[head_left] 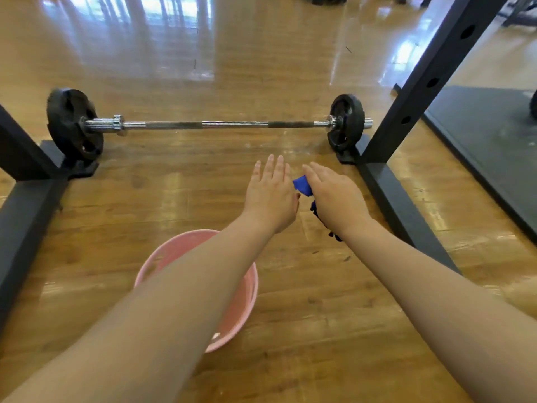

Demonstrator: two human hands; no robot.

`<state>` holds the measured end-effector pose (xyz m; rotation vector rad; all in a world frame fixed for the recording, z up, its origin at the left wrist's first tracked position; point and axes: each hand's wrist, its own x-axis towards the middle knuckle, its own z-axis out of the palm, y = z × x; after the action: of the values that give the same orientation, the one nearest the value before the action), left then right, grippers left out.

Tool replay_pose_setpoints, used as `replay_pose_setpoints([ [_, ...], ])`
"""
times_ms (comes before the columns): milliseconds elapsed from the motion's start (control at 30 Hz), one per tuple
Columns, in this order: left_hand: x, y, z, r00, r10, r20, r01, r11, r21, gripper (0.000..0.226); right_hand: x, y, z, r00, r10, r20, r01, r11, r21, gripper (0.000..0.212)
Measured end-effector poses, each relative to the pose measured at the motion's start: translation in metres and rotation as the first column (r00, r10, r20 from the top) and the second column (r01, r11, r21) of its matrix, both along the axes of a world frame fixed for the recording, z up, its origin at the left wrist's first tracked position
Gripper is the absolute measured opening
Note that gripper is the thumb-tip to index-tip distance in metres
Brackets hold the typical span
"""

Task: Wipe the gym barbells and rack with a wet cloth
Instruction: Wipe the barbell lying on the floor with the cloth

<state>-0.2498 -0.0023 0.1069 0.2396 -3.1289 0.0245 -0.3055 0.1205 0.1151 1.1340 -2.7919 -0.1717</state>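
Observation:
A barbell [220, 124] with a chrome bar and a black plate at each end lies on the wooden floor between the black rack's [430, 82] posts. Both my arms reach forward above the floor, short of the bar. My right hand [334, 196] holds a blue cloth [302, 185]; a bunch of it shows at the thumb side and more hangs below the wrist. My left hand [271, 193] is beside it with fingers straight and together, holding nothing and close to the cloth.
A pink bucket [250, 289] stands on the floor under my left forearm. The rack's base rails [26, 216] run along both sides of me. A dark rubber mat [494, 135] lies at the right, beyond the right post.

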Motion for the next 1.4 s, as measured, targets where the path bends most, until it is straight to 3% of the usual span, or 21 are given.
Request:
replay_pose_setpoints([
  [333,-0.103,-0.047,0.017,1.0,0.027,0.015,-0.028,0.998,0.061,0.062,-0.104,-0.059,0.024,0.999,0.033,0.025,-0.033,0.999,-0.005,0.056],
  [633,-0.217,-0.026,0.024,0.997,-0.066,-0.033,0.068,0.997,0.036,0.061,-0.213,-0.029,0.036,0.998,0.063,0.005,-0.063,0.998,0.013,0.055],
  [833,-0.31,-0.027,0.026,0.998,0.07,-0.01,-0.069,0.997,0.045,0.061,-0.325,-0.043,0.038,0.983,0.157,0.092,-0.156,0.988,-0.018,0.056],
  [1033,-0.401,-0.057,0.064,0.949,0.312,0.046,-0.315,0.941,0.126,0.064,-0.423,-0.093,0.066,0.936,0.323,0.14,-0.32,0.947,-0.041,0.054],
  [1233,-0.423,-0.117,0.06,0.887,0.442,0.13,-0.456,0.883,0.108,0.065,-0.458,-0.173,0.051,0.867,0.43,0.251,-0.435,0.9,-0.036,0.052],
  [1400,-0.415,-0.18,0.035,0.838,0.531,0.122,-0.542,0.836,0.083,0.064,-0.461,-0.249,0.015,0.833,0.522,0.18,-0.508,0.853,-0.123,0.059],
])
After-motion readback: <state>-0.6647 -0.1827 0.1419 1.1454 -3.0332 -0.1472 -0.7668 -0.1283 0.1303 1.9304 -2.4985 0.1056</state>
